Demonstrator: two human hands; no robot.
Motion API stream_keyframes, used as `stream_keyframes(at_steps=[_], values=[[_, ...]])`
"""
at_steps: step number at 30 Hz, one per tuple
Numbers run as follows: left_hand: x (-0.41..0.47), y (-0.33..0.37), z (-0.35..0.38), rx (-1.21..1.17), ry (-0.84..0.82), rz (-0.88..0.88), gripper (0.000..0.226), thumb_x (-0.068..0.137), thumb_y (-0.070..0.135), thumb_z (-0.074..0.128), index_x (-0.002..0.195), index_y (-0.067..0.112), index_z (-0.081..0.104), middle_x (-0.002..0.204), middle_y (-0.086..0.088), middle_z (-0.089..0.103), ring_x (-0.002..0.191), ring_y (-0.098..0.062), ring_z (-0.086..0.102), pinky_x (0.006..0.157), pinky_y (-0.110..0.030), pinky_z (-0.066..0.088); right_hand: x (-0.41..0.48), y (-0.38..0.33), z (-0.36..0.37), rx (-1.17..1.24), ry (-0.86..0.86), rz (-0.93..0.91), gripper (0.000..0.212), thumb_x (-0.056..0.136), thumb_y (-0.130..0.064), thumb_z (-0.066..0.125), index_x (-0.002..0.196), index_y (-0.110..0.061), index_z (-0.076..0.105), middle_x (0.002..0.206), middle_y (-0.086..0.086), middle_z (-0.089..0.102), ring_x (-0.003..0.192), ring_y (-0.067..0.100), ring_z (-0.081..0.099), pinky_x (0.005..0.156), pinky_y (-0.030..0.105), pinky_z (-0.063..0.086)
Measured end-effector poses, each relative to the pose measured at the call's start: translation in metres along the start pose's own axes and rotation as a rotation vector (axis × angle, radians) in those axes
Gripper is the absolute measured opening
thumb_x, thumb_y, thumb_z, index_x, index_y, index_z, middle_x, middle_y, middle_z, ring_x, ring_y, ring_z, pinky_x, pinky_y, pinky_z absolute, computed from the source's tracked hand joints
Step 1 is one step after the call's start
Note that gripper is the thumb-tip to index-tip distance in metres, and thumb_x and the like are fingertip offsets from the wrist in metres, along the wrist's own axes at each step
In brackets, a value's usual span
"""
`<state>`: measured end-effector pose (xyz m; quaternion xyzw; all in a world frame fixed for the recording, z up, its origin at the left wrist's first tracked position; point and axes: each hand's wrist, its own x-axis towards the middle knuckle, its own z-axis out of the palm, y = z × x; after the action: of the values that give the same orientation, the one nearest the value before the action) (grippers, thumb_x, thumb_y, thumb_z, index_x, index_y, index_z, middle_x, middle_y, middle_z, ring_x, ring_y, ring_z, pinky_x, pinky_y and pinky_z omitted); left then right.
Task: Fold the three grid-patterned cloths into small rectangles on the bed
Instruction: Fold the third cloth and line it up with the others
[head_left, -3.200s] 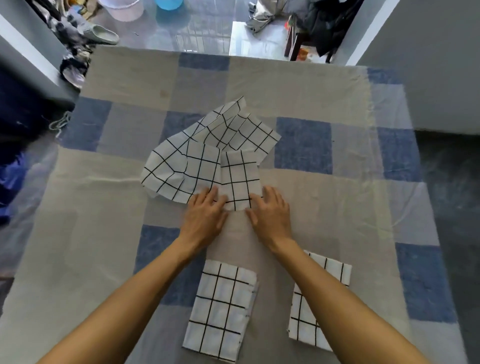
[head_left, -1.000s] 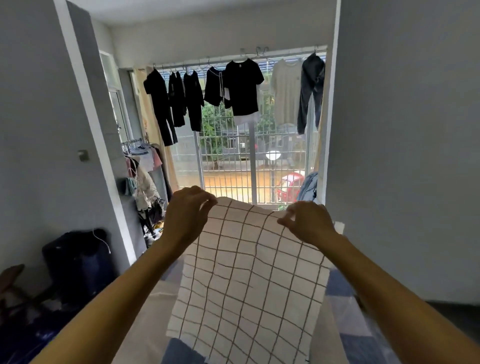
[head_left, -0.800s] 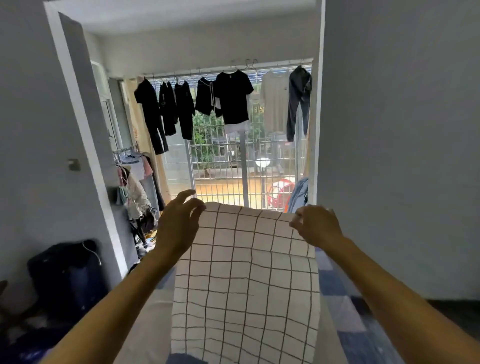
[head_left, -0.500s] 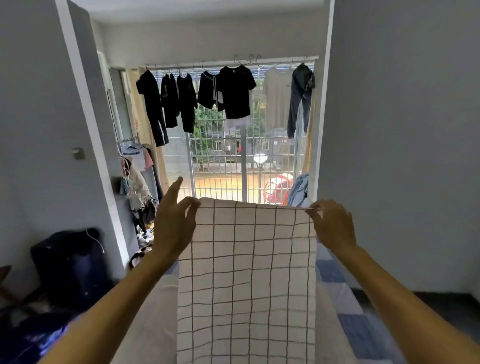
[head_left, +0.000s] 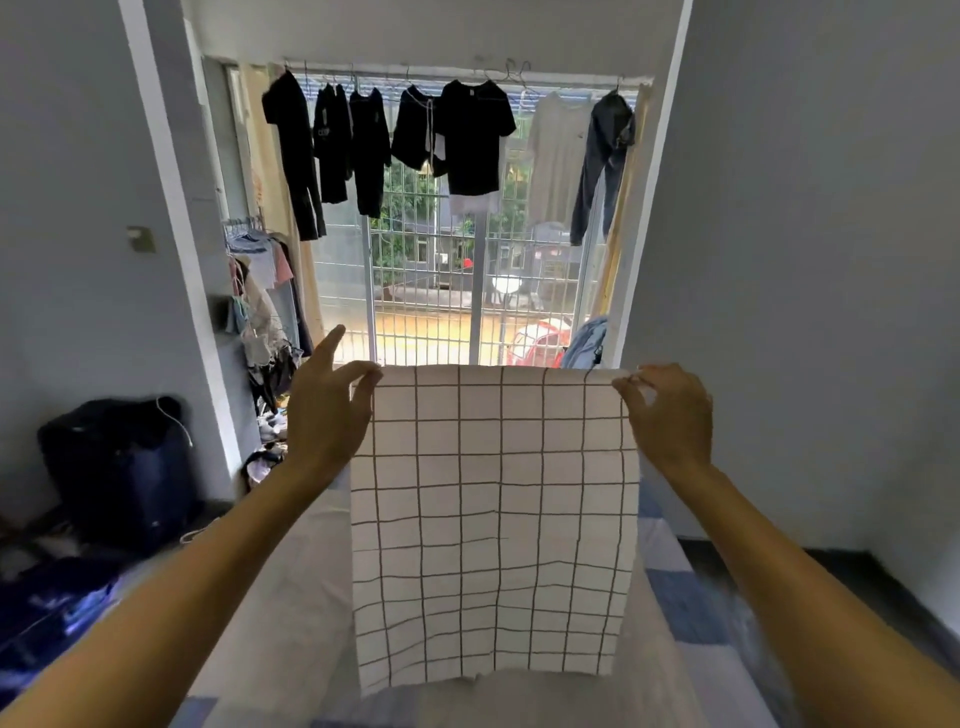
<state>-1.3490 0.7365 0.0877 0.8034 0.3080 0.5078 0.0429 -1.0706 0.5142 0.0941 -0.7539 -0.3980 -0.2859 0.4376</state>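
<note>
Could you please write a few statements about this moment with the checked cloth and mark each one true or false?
1. The grid-patterned cloth is held up and hangs open, unfolded. True.
2. Only the left hand holds it. False: the right hand pinches the other top corner as well.
3. Dark clothes hang on a line in front of the barred window. True.
4. The cloth's grid lines are red. False: they are dark lines on white.
</note>
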Motion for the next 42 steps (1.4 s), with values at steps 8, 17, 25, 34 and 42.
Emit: stream_keyframes(at_steps=[8,17,25,34,42], values=[[0.023,-0.023,0.066,0.020,-0.033,0.010,0.014,0.087,0.024,0.064,0.092,0.015,0.073,0.141,-0.012,0.046,0.122,-0.033,0.049,0.099,-0.048,0.042,0.018,0.051,0.047,0.021,-0.059,0.045,0.027,0.091,-0.034,0.059,0.098,-0.011,0.071,0.106,0.009,0.070,0.095,0.028,0.062,0.087,0.048,0.048],[0.004,-0.080,0.210,0.141,-0.243,-0.096,0.015,0.087,0.026,0.062,0.095,0.018,0.071,0.135,-0.012,0.052,0.114,-0.031,0.055,0.093,-0.047,0.046,-0.005,0.157,0.182,0.083,-0.253,0.213,0.028,0.090,-0.029,0.062,0.100,-0.004,0.070,0.103,0.012,0.070,0.094,0.025,0.063,0.088,0.038,0.048],[-0.052,-0.113,0.318,0.175,-0.459,-0.194,0.012,0.089,0.018,0.063,0.094,0.010,0.070,0.135,-0.016,0.050,0.120,-0.034,0.049,0.098,-0.050,0.041,-0.067,0.244,0.273,0.019,-0.444,0.353,0.030,0.092,-0.029,0.060,0.099,-0.001,0.070,0.105,0.014,0.069,0.098,0.027,0.061,0.086,0.034,0.044],[-0.110,-0.148,0.347,0.106,-0.664,-0.173,0.014,0.089,0.020,0.062,0.096,0.009,0.069,0.134,-0.015,0.051,0.113,-0.033,0.054,0.092,-0.049,0.047,-0.122,0.266,0.276,-0.004,-0.506,0.396,0.027,0.090,-0.029,0.062,0.096,-0.004,0.071,0.102,0.013,0.068,0.095,0.027,0.059,0.084,0.035,0.042],[-0.173,-0.145,0.301,0.061,-0.795,-0.160,0.010,0.086,0.018,0.066,0.091,0.012,0.071,0.132,-0.016,0.053,0.110,-0.034,0.056,0.087,-0.048,0.050,-0.189,0.248,0.222,-0.052,-0.600,0.415,0.025,0.088,-0.031,0.063,0.093,-0.008,0.073,0.099,0.009,0.066,0.095,0.024,0.057,0.082,0.036,0.045]])
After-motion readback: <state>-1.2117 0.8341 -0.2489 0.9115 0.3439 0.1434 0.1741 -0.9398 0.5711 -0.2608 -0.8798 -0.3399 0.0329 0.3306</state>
